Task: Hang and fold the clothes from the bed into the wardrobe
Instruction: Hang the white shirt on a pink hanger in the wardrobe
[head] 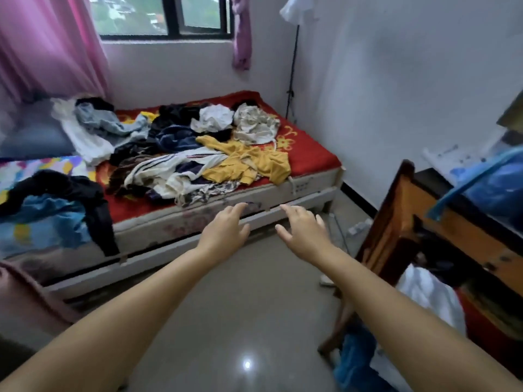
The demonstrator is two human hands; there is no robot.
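Note:
A low bed (311, 157) with a red cover carries a heap of loose clothes. Among them lie a mustard yellow top (249, 162), a white garment with dark stripes (169, 171), a crumpled white shirt (213, 118), a pale patterned piece (254, 123), light blue jeans (104, 120) and a black garment (70, 190) draped over the bed's near left edge. Both my arms stretch out over the floor toward the bed. My left hand (226, 230) and my right hand (304, 230) hover in front of the mattress side, fingers spread, holding nothing. No wardrobe is in view.
A wooden table (402, 210) with a blue bag on it stands close on my right, with white and blue cloth under it. Glossy tiled floor (226, 321) lies between me and the bed. Pink curtains (48, 43) and a window are behind the bed.

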